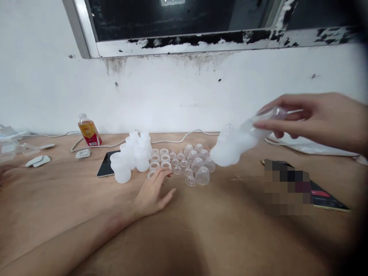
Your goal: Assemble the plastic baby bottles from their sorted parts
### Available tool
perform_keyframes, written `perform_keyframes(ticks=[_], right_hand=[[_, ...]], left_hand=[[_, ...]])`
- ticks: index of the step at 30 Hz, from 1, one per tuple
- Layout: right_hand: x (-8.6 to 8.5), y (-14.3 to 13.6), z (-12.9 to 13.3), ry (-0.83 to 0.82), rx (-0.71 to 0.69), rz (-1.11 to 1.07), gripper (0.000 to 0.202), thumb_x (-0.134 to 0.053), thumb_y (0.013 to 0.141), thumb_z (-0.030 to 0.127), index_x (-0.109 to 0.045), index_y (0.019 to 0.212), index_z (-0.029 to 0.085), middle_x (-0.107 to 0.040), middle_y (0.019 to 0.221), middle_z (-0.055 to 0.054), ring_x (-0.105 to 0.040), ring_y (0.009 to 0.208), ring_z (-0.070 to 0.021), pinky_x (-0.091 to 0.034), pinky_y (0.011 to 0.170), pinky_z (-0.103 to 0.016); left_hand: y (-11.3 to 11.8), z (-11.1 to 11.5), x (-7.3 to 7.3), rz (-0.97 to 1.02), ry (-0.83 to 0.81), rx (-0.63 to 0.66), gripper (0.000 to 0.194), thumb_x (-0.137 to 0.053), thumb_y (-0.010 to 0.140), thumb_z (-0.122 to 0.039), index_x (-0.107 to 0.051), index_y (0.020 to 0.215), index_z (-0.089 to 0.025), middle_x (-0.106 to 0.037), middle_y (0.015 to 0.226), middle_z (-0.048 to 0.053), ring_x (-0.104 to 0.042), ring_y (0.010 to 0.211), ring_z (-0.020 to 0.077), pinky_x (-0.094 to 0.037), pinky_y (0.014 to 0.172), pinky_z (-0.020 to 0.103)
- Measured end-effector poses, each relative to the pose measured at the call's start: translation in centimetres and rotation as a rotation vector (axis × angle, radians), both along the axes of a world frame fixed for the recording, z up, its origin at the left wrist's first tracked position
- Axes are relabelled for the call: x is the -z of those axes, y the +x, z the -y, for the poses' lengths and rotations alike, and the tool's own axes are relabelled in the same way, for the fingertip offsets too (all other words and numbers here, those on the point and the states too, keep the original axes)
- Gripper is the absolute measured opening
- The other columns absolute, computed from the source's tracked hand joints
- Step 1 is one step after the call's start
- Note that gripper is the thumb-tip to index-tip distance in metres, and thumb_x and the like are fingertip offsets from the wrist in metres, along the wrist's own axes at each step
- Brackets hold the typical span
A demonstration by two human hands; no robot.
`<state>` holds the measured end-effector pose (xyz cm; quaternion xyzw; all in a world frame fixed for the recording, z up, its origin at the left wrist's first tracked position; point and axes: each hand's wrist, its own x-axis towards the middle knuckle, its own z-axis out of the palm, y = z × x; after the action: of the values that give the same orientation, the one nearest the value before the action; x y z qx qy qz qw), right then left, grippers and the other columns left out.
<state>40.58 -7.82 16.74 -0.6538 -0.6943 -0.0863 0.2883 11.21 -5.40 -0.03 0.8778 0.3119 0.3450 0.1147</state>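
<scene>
My right hand [304,115] is raised at the right, its fingers closed round a translucent white bottle with a clear cap [267,117], tilted and blurred. Below and left of it stand assembled bottles [227,149], partly overlapped by the held one. My left hand [155,189] rests near the front of two columns of white rings [155,157], fingers apart and nothing visible in it. Small clear nipple-shaped pieces [190,180] and larger clear domes [202,175] lie in rows right of the rings. Several open white bottles [122,172] stand to the left.
A drink bottle [89,132] and a small white adapter [83,153] are at the back left. One phone [106,165] lies behind the white bottles, another [330,197] at the right. A white cable [186,136] runs along the wall.
</scene>
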Motion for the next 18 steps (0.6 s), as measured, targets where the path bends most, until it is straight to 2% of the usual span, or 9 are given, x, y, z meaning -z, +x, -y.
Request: perform_keyframes(ticks=[1, 2, 4, 5, 9, 15, 18], right_hand=[[0.3, 0.7, -0.5, -0.152, 0.136, 0.075, 0.045, -0.059, 0.062, 0.053, -0.062, 0.084, 0.015, -0.057, 0.059, -0.003, -0.049, 0.055, -0.0112, -0.033, 0.052, -0.028], [0.9, 1.4, -1.2, -0.313, 0.215, 0.133, 0.042, -0.062, 0.061, 0.050, -0.062, 0.079, 0.013, -0.057, 0.057, -0.004, -0.050, 0.054, -0.0111, -0.033, 0.051, -0.028], [2.5, 2.4, -2.9, -0.576, 0.251, 0.141, 0.032, -0.062, 0.064, 0.041, -0.060, 0.074, 0.011, -0.058, 0.057, -0.006, -0.050, 0.050, -0.0102, -0.034, 0.048, -0.027], [3.3, 2.9, -3.7, -0.635, 0.272, 0.100, 0.030, -0.061, 0.065, 0.039, -0.059, 0.075, 0.010, -0.059, 0.059, -0.007, -0.051, 0.048, -0.0101, -0.034, 0.047, -0.026], [5.2, 4.1, -5.7, -0.647, 0.319, 0.065, 0.030, -0.060, 0.066, 0.037, -0.057, 0.075, 0.008, -0.059, 0.059, -0.011, -0.052, 0.044, -0.0105, -0.035, 0.044, -0.026], [5.3, 4.6, -6.5, -0.615, 0.318, 0.112, 0.039, -0.056, 0.066, 0.046, -0.055, 0.072, 0.008, -0.057, 0.056, -0.010, -0.049, 0.039, -0.0082, -0.034, 0.045, -0.026], [6.0, 5.0, -6.9, -0.559, 0.306, 0.137, 0.043, -0.052, 0.066, 0.051, -0.054, 0.067, 0.008, -0.056, 0.055, -0.010, -0.048, 0.038, -0.0073, -0.033, 0.045, -0.027]], left_hand=[[0.0, 0.0, 0.0, -0.025, 0.000, 0.010, 0.033, -0.044, 0.077, -0.023, -0.036, 0.110, -0.020, -0.044, 0.109, 0.009, -0.047, 0.096, 0.0177, -0.045, 0.075, 0.030], [0.0, 0.1, -0.1, -0.048, 0.000, 0.018, 0.030, -0.043, 0.078, -0.022, -0.038, 0.108, -0.020, -0.043, 0.110, 0.008, -0.047, 0.096, 0.0172, -0.045, 0.075, 0.030], [0.0, 0.2, -0.1, -0.089, -0.003, 0.029, 0.026, -0.041, 0.078, -0.022, -0.041, 0.105, -0.020, -0.044, 0.109, 0.008, -0.047, 0.095, 0.0163, -0.045, 0.074, 0.028], [-0.1, 0.3, -0.1, -0.103, -0.003, 0.030, 0.025, -0.040, 0.079, -0.022, -0.042, 0.104, -0.020, -0.044, 0.109, 0.008, -0.048, 0.094, 0.0160, -0.045, 0.073, 0.028], [-0.1, 0.3, -0.2, -0.136, 0.012, 0.029, 0.023, -0.039, 0.079, -0.022, -0.043, 0.102, -0.020, -0.046, 0.107, 0.008, -0.049, 0.090, 0.0153, -0.045, 0.070, 0.026], [0.0, 0.2, -0.2, -0.157, 0.029, 0.046, 0.021, -0.039, 0.078, -0.020, -0.044, 0.099, -0.019, -0.048, 0.104, 0.007, -0.050, 0.089, 0.0140, -0.044, 0.075, 0.026], [0.0, 0.2, -0.2, -0.158, 0.033, 0.050, 0.021, -0.039, 0.078, -0.020, -0.045, 0.099, -0.018, -0.048, 0.104, 0.007, -0.050, 0.089, 0.0139, -0.044, 0.075, 0.025]])
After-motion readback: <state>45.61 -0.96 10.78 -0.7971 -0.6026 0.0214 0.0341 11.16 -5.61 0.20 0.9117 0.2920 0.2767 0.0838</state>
